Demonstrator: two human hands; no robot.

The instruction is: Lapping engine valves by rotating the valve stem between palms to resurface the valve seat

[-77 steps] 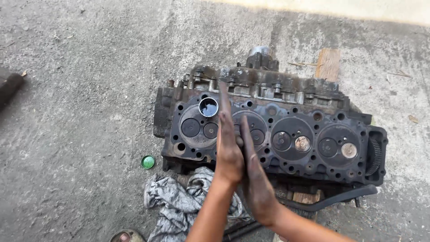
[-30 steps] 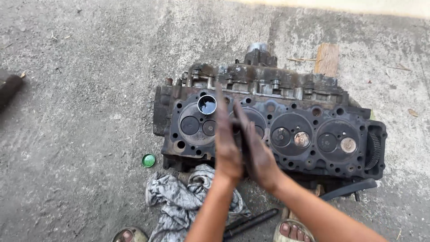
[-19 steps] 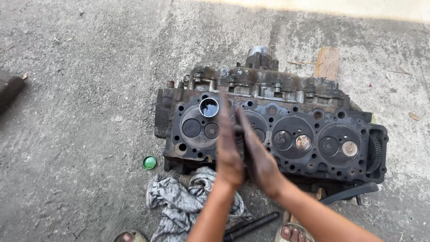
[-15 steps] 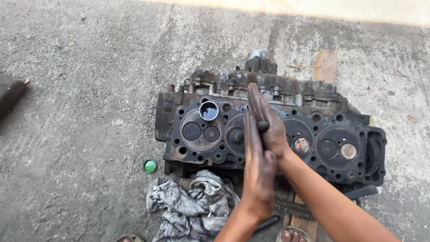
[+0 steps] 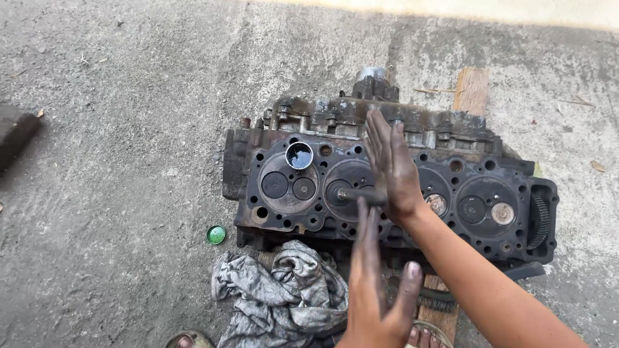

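- Far left, I see a dark block point(image 5: 16, 132) at the frame edge, well apart from the work.
- A small green cap point(image 5: 216, 234) lies on the concrete floor point(image 5: 116, 96), just left of the cylinder head.
- A grey rag point(image 5: 280, 296) sits bunched against the near edge of the cylinder head point(image 5: 309, 190), which lies with its long axis running left to right and its valve face up.
- A small open tin point(image 5: 299, 155) rests on the leftmost chamber.
- My left hand point(image 5: 374, 283) is flat, fingers spread straight, fingertips pointing away toward the head.
- A short dark stick point(image 5: 361, 194) rises from the second chamber; its tip is hidden, so I think it stands on a valve there.
- My right hand point(image 5: 394, 169) is flat too, palm against the stick's far end, fingers pointing away from me; the stick is pressed between the two palms, not gripped.
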